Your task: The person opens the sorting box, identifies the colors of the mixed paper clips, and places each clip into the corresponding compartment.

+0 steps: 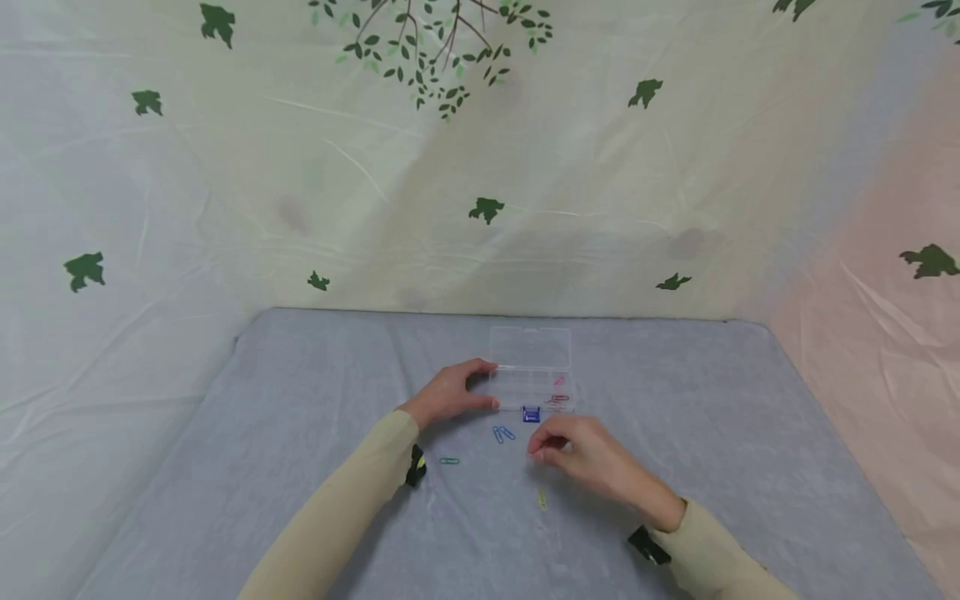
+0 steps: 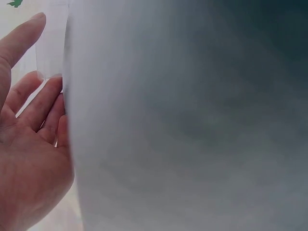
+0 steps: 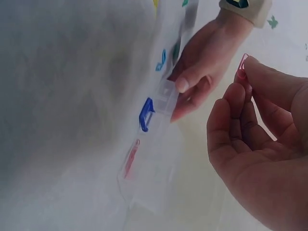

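Note:
A clear plastic compartment box [image 1: 516, 382] lies on the cloth with its lid [image 1: 530, 346] raised at the back and a blue latch [image 1: 531, 414] in front. My left hand [image 1: 450, 392] grips its left end, thumb at the front corner and fingers at the back. In front of the box, my right hand [image 1: 588, 458] pinches a pink paper clip [image 3: 242, 67] between thumb and fingertip. Red paper clips [image 1: 559, 398] and a pink one [image 1: 559, 381] sit in compartments at the box's right end.
Blue paper clips [image 1: 503, 433] lie on the grey cloth [image 1: 315, 400] just before the box. A green paper clip [image 1: 450, 461] is to their left, and a yellow one [image 1: 542, 499] nearer me. Fabric walls stand behind and at both sides.

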Motion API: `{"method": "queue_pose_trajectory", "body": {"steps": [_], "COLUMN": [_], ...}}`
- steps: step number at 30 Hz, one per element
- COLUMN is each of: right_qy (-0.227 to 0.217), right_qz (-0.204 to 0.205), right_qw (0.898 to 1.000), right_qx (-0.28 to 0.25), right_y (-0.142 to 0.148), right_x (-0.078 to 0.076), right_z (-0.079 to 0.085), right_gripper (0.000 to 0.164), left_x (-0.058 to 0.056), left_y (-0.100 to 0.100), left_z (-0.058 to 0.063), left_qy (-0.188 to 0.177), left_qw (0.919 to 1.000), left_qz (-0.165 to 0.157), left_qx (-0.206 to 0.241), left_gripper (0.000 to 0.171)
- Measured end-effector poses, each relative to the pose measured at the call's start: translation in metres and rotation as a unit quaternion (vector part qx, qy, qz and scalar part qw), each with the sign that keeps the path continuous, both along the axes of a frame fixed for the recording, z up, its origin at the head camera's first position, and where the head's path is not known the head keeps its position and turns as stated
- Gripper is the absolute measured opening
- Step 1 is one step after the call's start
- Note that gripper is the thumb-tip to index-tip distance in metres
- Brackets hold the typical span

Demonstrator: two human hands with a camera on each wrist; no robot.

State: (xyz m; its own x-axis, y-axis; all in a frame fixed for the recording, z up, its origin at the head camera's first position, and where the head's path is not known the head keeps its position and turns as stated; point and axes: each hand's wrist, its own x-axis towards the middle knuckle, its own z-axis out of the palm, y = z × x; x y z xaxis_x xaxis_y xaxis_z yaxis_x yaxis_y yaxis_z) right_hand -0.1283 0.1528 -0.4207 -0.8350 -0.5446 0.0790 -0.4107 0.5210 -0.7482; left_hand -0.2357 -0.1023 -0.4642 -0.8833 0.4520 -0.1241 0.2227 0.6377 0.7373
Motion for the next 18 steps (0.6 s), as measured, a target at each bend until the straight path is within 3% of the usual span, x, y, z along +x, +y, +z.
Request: {"method": "queue_pose_trajectory", "body": {"steps": [18], "right_qy": [0.012], "right_qz": [-0.067], "right_qw": [0.998], "right_qx": [0.004], "right_y": [0.017], "right_x": [-0.019], "right_z": [0.009], "right_gripper": [0.011], "left_x": [-0.002], "left_y": [0.000], "left_z": [0.000], "left_qy": [-0.012], "left_qw": [0.9998], "left_qz": [-0.003], "left_qx": [-0.012], "left_gripper": [0.066]}}
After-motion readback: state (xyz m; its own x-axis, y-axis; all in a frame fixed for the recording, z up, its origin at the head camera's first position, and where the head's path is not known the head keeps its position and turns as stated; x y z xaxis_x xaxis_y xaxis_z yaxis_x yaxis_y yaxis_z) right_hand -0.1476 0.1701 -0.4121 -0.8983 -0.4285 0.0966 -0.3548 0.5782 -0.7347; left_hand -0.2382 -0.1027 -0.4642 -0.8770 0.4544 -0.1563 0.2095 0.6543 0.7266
